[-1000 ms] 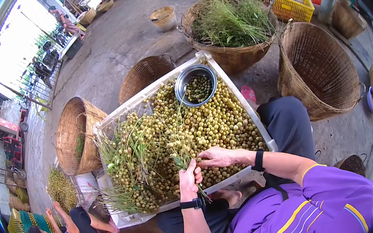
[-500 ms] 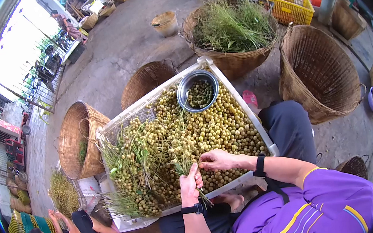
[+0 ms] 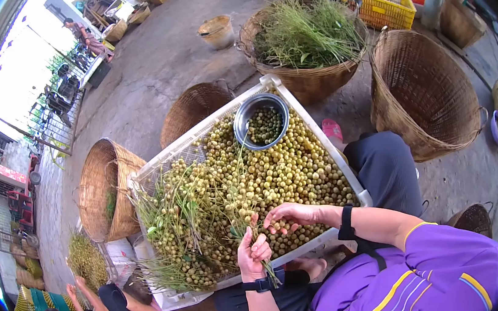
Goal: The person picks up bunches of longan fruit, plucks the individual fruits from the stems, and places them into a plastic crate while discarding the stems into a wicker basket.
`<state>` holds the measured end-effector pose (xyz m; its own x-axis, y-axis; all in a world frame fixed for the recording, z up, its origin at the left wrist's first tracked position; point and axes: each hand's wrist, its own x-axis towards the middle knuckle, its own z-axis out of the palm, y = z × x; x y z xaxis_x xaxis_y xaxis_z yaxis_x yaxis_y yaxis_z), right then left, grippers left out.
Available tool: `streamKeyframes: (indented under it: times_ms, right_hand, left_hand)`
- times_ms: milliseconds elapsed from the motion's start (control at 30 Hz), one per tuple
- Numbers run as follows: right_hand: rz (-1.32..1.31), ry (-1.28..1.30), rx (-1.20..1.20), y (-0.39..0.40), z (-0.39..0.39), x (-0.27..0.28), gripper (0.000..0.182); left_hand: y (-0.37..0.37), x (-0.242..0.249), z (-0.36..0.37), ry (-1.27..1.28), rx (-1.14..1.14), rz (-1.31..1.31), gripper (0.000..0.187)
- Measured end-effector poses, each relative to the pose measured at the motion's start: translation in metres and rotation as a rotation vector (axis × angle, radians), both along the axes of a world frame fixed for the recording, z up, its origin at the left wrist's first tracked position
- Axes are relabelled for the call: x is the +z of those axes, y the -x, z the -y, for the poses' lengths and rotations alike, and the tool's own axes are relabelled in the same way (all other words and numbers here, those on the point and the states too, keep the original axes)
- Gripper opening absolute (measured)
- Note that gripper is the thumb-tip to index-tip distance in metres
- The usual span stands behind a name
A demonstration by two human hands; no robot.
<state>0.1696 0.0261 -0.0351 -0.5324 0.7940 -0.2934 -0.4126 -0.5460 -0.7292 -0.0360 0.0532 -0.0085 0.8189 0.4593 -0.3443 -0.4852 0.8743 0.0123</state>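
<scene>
Left fingers (image 3: 253, 254) closed round stems (image 3: 266, 264), right fingers (image 3: 287, 217) loosely curled, apparently empty, over the fruit (image 3: 288, 175) in my crate (image 3: 318, 128); baskets (image 3: 426, 92) round me on the concrete floor (image 3: 131, 89).

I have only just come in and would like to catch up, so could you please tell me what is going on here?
A seated person is handling stemmed fruit over a white crate. The left hand grips a bunch of stems; the right hand is partly open just beside it. Loose round fruit and more stemmed bunches fill much of the crate, with a metal bowl on top.
</scene>
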Motion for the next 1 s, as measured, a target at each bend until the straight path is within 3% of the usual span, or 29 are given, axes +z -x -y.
streamKeyframes:
  times_ms: [33, 100, 333, 633, 733, 800, 1000]
  right_hand:
    - [0.057, 0.032, -0.017, 0.004, 0.0, 0.002, 0.031]
    - [0.232, 0.018, -0.057, 0.013, 0.002, 0.008, 0.033]
    - [0.328, -0.051, -0.014, 0.022, -0.006, -0.02, 0.029]
    - [-0.061, 0.285, 0.08, 0.017, -0.002, -0.024, 0.026]
    - [-0.158, 0.293, 0.027, 0.016, -0.001, -0.028, 0.024]
    - [-0.417, 0.43, -0.109, 0.007, -0.002, -0.026, 0.021]
    - [-0.06, 0.138, -0.033, -0.006, 0.007, -0.01, 0.034]
  left_hand:
    - [0.0, -0.006, 0.003, 0.028, 0.02, 0.019, 0.041]
    - [-0.003, -0.007, 0.006, 0.036, -0.001, 0.026, 0.038]
    - [-0.003, -0.013, 0.008, -0.008, -0.011, -0.002, 0.033]
    - [-0.001, -0.016, 0.01, -0.089, -0.08, -0.015, 0.034]
    - [0.004, -0.019, 0.008, -0.016, -0.151, -0.006, 0.035]
    - [0.004, -0.009, 0.01, -0.081, -0.005, -0.017, 0.033]
    - [0.007, 0.006, 0.005, -0.144, 0.021, -0.2, 0.023]
